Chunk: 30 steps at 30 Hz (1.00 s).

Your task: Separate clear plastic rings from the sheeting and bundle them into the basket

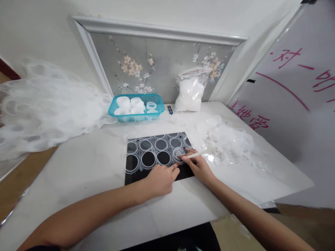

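A black rectangular mat [150, 173] lies on the table, covered in part by a clear plastic sheet patterned with rings [155, 154]. My left hand [161, 179] rests at the sheet's near edge, its index fingertip on the sheet and the other fingers curled under. Whether anything is pinched in it is hidden. My right hand [200, 167] is closed around a slim white pen-like stick [196, 154], and its fingertips touch the sheet. Just beyond those fingertips, a loose clear ring [178, 152] sits over one of the sheet's circles.
Behind the mat stands a blue basket [136, 118] of white rings. Small dark snips [170, 109] and a bag of white material [190, 94] are beside it. Clear plastic scraps [230, 141] lie at right; a large heap of ringed film [52, 108] hangs over the left edge.
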{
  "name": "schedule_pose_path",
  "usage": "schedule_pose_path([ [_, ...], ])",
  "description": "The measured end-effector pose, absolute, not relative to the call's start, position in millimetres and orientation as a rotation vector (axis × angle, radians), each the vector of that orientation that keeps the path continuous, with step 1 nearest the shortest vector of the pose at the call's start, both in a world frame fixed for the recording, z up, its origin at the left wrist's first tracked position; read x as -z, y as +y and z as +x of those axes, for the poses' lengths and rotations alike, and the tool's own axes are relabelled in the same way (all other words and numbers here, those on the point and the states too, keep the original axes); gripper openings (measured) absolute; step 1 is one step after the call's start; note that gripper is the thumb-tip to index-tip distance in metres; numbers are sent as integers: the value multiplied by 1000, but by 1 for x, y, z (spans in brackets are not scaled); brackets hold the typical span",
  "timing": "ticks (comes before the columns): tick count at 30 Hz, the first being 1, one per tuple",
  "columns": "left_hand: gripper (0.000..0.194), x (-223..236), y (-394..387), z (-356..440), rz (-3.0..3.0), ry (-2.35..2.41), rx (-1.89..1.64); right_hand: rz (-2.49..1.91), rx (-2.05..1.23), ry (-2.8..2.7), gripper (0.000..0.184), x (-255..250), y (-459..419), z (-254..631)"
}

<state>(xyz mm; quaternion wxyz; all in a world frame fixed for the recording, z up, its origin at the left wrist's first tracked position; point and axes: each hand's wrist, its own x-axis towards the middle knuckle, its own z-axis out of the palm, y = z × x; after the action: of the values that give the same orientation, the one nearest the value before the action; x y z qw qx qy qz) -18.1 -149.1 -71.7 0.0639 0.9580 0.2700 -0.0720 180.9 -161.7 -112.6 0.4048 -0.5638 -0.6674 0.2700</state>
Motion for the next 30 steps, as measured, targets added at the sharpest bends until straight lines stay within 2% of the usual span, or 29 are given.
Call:
schedule_pose_path([
  [10, 42, 74, -149, -18, 2851, 846, 199, -1473, -623, -1758, 29, 118, -166, 183],
  [17, 46, 76, -145, -18, 2787, 847, 151, -1389, -216, -2111, 18, 123, -175, 184],
  [21, 38, 72, -144, -18, 2728, 847, 157, -1365, -120, -2217, 23, 121, -162, 193],
  [25, 37, 65, -141, -17, 2688, 831, 202, -1513, 77, -1944, 22, 101, -125, 221],
  [28, 33, 60, -136, -13, 2687, 860, 272, -1644, 263, -1573, 29, 88, -111, 242],
  [30, 26, 57, -132, -6, 2712, 865, 271, -1668, 217, -1527, 32, 88, -119, 249],
])
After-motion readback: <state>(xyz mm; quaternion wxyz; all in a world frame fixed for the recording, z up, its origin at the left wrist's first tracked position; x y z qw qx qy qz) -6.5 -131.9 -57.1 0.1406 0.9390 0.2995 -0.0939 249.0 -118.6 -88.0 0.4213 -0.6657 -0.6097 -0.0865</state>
